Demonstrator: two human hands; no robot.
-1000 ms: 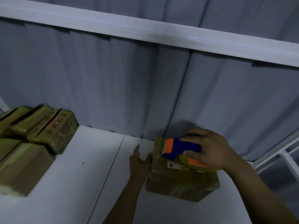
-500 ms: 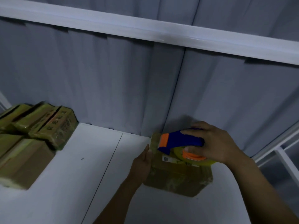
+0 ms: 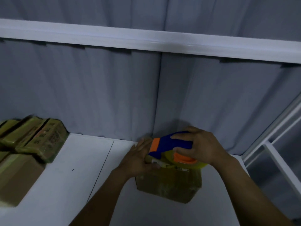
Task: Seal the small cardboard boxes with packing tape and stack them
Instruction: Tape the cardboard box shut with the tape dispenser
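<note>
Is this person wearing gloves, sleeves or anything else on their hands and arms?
No gloves: the left hand and right hand are both bare. No ring, watch or wristband shows in this dim light. The left forearm and right forearm are bare too, down to the picture's edge; no sleeve is in view.
</note>
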